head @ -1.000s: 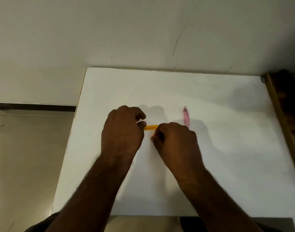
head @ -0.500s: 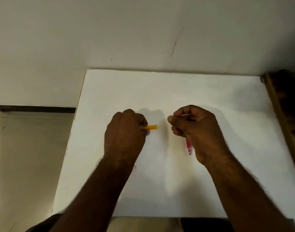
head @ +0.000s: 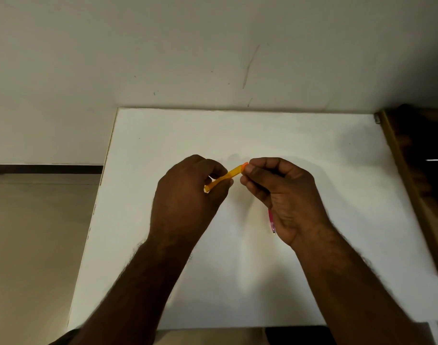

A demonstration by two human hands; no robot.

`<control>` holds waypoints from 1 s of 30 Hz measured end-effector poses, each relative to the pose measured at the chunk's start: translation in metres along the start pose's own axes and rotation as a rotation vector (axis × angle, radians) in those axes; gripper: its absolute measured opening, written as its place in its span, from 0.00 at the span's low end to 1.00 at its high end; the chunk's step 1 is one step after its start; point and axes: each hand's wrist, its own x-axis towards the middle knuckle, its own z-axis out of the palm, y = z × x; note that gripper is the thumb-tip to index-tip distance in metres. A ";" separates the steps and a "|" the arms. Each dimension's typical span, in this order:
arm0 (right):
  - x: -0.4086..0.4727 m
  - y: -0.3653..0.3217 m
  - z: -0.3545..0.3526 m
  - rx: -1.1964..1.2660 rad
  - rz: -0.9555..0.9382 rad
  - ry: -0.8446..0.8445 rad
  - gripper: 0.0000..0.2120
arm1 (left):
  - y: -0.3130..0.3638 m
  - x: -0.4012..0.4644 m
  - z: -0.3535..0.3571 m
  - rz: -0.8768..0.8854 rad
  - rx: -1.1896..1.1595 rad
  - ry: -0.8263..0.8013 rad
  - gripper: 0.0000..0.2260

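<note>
My left hand [head: 188,195] pinches a short orange pen cap [head: 227,176] above the white table [head: 312,150]; the cap slants up to the right. My right hand [head: 280,195] grips a pink pen [head: 271,221], whose tip pokes out below the palm. The thumb and forefinger of my right hand meet the upper end of the orange cap. Most of the pink pen is hidden inside the fist.
A plain wall stands right behind the table. A dark wooden piece of furniture [head: 417,185] borders the table's right edge. Tiled floor [head: 38,245] lies to the left of the table.
My right hand took the pink pen off the table and came back to the orange cap. My left hand lifted and tilted the cap up to the right.
</note>
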 end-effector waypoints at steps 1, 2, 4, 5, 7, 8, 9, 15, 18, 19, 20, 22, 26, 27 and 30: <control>0.000 0.001 0.001 -0.014 -0.016 0.000 0.06 | 0.000 0.000 0.000 0.008 0.000 0.003 0.05; 0.000 0.001 0.001 -0.028 -0.030 0.000 0.06 | 0.000 0.000 0.000 0.014 -0.001 0.008 0.05; 0.000 0.002 0.000 -0.083 -0.072 -0.005 0.06 | 0.000 0.000 0.000 0.021 -0.006 0.014 0.05; 0.000 0.002 -0.001 -0.131 -0.105 -0.005 0.06 | 0.000 0.000 -0.001 0.025 -0.008 0.015 0.05; 0.000 0.001 -0.001 -0.242 -0.174 -0.004 0.06 | 0.000 0.000 -0.001 0.034 -0.002 0.012 0.05; 0.000 0.000 -0.002 -0.290 -0.199 -0.007 0.06 | 0.000 0.000 -0.002 0.038 0.002 0.009 0.05; 0.000 0.000 -0.003 -0.331 -0.217 -0.012 0.06 | 0.000 0.000 -0.003 0.043 0.009 0.005 0.04; 0.002 -0.005 -0.008 -0.558 -0.254 -0.077 0.05 | -0.004 0.001 -0.005 0.059 0.059 -0.067 0.03; 0.002 -0.008 -0.008 -0.623 -0.231 -0.118 0.06 | -0.002 0.000 -0.003 -0.015 0.068 -0.073 0.03; 0.002 -0.007 -0.008 -0.682 -0.241 -0.121 0.08 | -0.002 0.000 -0.001 -0.067 0.058 -0.071 0.04; 0.002 -0.005 -0.007 -0.751 -0.261 -0.127 0.10 | -0.001 0.000 0.000 -0.130 0.036 -0.070 0.05; 0.000 0.000 -0.003 -0.885 -0.319 -0.171 0.16 | -0.002 0.001 0.004 -0.251 0.000 -0.076 0.06; -0.004 0.018 0.005 -1.171 -0.425 -0.317 0.32 | -0.004 0.000 0.007 -0.388 0.039 -0.078 0.07; -0.005 0.021 0.006 -1.224 -0.443 -0.358 0.36 | -0.004 -0.001 0.008 -0.408 0.046 -0.078 0.07; -0.005 0.032 0.008 -1.312 -0.505 -0.408 0.41 | -0.005 -0.003 0.012 -0.428 0.077 -0.075 0.07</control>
